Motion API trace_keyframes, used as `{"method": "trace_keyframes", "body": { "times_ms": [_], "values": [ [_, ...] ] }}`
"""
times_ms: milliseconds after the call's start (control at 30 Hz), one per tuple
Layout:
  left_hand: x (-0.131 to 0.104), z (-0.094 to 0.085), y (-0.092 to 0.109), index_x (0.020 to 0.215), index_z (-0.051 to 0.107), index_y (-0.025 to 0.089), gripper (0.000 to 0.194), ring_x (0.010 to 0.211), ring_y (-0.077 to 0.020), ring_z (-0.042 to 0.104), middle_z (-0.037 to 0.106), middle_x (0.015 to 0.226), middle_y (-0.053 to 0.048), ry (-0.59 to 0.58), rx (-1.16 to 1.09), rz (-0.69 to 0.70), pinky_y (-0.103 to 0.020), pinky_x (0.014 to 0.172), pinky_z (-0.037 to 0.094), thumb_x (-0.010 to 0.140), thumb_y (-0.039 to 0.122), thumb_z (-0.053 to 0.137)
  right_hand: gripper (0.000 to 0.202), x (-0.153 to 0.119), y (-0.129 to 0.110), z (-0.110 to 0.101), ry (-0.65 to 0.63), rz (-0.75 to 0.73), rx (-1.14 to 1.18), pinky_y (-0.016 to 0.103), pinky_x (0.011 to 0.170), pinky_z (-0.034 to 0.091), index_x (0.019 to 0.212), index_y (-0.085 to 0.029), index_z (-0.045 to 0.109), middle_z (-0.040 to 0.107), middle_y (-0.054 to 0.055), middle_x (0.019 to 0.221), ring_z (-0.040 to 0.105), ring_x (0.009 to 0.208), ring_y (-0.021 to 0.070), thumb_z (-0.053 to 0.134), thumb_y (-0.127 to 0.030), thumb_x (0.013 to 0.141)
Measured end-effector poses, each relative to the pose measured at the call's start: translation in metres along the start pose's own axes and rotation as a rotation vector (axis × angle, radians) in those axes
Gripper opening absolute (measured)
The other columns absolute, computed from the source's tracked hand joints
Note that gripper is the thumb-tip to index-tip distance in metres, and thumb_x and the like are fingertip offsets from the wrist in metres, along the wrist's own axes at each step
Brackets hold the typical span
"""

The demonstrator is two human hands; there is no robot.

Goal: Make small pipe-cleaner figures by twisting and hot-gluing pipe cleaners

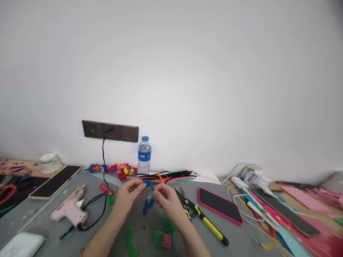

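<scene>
A blue pipe cleaner (148, 183) arches between my two hands over the grey mat. My left hand (132, 190) pinches its left end. At the other end, the fingers of my right hand (164, 194) are closed on it too. Below them lie small blue pipe cleaner pieces (145, 207). A green bent pipe cleaner shape (130, 242) rests nearer to me, and a coiled green and pink pipe cleaner piece (162, 239) sits by my right forearm. Behind my hands is a pile of black, pink and green pipe cleaners (177, 175).
A pink glue gun (72, 210) with a black cord lies left. Yellow-black pliers (211, 225) and a pink-cased phone (220, 206) lie right. A water bottle (144, 156) stands by the wall. Another phone (56, 182) is far left; pink scissors (278, 217) lie far right.
</scene>
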State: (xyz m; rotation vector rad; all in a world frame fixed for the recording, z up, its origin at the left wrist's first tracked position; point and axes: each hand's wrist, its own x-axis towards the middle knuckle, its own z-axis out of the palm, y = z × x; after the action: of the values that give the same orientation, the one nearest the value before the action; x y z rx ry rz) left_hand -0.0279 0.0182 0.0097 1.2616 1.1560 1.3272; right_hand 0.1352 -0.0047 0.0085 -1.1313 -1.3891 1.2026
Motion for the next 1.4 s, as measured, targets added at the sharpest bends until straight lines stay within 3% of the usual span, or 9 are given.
{"method": "trace_keyframes", "body": {
  "times_ms": [333, 600, 967, 1167, 1400],
  "values": [
    [-0.002, 0.002, -0.003, 0.064, 0.071, 0.017, 0.025, 0.064, -0.0176, 0.057, 0.066, 0.064, -0.002, -0.026, -0.063, 0.021, -0.025, 0.062, 0.045, 0.062, 0.041, 0.077, 0.026, -0.001, 0.002, 0.007, -0.048, 0.049, 0.111, 0.022, 0.051, 0.038, 0.073, -0.019, 0.047, 0.058, -0.001, 0.062, 0.053, 0.052, 0.0118, 0.061, -0.041, 0.075],
    [-0.007, 0.007, 0.001, 0.064, 0.072, 0.017, 0.021, 0.065, -0.0171, 0.057, 0.066, 0.065, -0.002, -0.066, -0.123, 0.038, -0.025, 0.063, 0.045, 0.065, 0.038, 0.077, 0.026, -0.002, 0.0, 0.012, -0.092, -0.067, 0.154, 0.024, 0.057, 0.038, 0.072, -0.019, 0.049, 0.053, -0.002, 0.065, 0.049, 0.059, 0.0123, 0.062, -0.04, 0.078],
    [-0.014, 0.018, -0.005, 0.067, 0.073, 0.015, 0.028, 0.056, -0.0113, 0.051, 0.064, 0.061, -0.001, -0.031, -0.421, -0.17, -0.022, 0.055, 0.043, 0.056, 0.039, 0.084, 0.033, -0.001, -0.002, 0.016, -0.02, -0.099, 0.183, 0.024, 0.059, 0.039, 0.071, -0.017, 0.054, 0.053, -0.002, 0.063, 0.048, 0.058, 0.012, 0.068, -0.047, 0.074],
    [-0.016, 0.022, -0.007, 0.068, 0.072, 0.015, 0.028, 0.056, -0.0096, 0.048, 0.061, 0.062, 0.001, -0.034, -0.485, -0.197, -0.02, 0.053, 0.041, 0.058, 0.038, 0.083, 0.037, 0.001, 0.001, 0.018, 0.023, -0.088, 0.228, 0.023, 0.054, 0.039, 0.067, -0.018, 0.051, 0.049, -0.005, 0.057, 0.047, 0.052, 0.0105, 0.071, -0.05, 0.071],
    [-0.018, 0.026, -0.002, 0.065, 0.068, 0.014, 0.03, 0.051, -0.0097, 0.047, 0.056, 0.053, 0.003, -0.08, -0.543, -0.219, -0.022, 0.05, 0.041, 0.059, 0.04, 0.082, 0.038, 0.0, 0.0, 0.021, 0.034, -0.066, 0.331, 0.026, 0.056, 0.046, 0.07, -0.02, 0.051, 0.057, -0.003, 0.058, 0.055, 0.052, 0.0132, 0.072, -0.051, 0.07]
  ]
}}
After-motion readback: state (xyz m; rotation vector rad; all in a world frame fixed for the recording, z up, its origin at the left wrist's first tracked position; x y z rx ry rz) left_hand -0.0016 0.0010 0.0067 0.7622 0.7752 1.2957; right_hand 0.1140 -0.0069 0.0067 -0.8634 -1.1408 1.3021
